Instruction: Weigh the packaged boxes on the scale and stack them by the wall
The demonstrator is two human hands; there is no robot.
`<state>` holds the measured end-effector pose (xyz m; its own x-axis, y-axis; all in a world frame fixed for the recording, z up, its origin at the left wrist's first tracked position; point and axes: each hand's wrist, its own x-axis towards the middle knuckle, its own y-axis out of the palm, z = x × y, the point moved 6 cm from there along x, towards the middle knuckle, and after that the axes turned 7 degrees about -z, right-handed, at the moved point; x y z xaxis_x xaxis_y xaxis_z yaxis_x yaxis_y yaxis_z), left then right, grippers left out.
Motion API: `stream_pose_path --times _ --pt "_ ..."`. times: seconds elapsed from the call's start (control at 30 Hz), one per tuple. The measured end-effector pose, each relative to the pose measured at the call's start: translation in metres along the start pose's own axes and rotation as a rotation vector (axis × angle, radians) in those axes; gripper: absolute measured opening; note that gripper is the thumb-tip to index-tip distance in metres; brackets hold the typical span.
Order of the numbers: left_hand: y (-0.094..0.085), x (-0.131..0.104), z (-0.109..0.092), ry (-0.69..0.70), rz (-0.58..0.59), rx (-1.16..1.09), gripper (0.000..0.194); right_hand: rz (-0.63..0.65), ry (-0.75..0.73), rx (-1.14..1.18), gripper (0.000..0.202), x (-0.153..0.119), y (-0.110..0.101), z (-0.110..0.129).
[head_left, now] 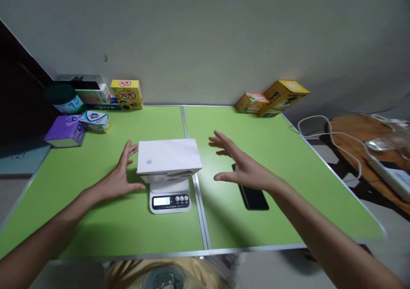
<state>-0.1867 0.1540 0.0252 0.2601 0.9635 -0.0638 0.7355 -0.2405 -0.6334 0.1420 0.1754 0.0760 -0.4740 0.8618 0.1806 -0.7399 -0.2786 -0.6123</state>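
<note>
A white box [169, 154] rests on top of a white digital kitchen scale [170, 205], left of the table's centre seam. The scale's display is lit, but its reading is too small to be sure of. My left hand [120, 175] is beside the box's left end, fingers spread, holding nothing; whether its fingertips touch the box I cannot tell. To the right of the box, my right hand [238, 165] hovers apart from it, open with thumb and fingers wide. Partly under that hand lies a dark smartphone [254, 198] on the table.
The green folding table [307, 182] has a metal seam. At the back left stand a yellow box [127, 95], a purple tissue pack [67, 131], a small white-blue box [95, 121] and a dark-lidded jar [64, 98]. Yellow [282, 98] and orange cartons [251, 103] stand back right. Cables [346, 141] hang beyond the right edge.
</note>
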Motion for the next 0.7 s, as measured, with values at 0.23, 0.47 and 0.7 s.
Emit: stream_pose_path --times 0.23,0.47,0.7 --pt "-0.01 -0.005 0.021 -0.003 -0.034 -0.022 0.132 0.114 0.121 0.05 0.103 -0.005 0.017 -0.011" --pt "0.005 -0.001 0.007 -0.04 0.033 -0.026 0.126 0.202 0.147 0.083 0.102 0.013 0.046 -0.007" --pt "0.012 0.015 -0.022 -0.039 -0.074 -0.142 0.089 0.105 0.068 0.178 0.084 0.036 0.053 0.008"
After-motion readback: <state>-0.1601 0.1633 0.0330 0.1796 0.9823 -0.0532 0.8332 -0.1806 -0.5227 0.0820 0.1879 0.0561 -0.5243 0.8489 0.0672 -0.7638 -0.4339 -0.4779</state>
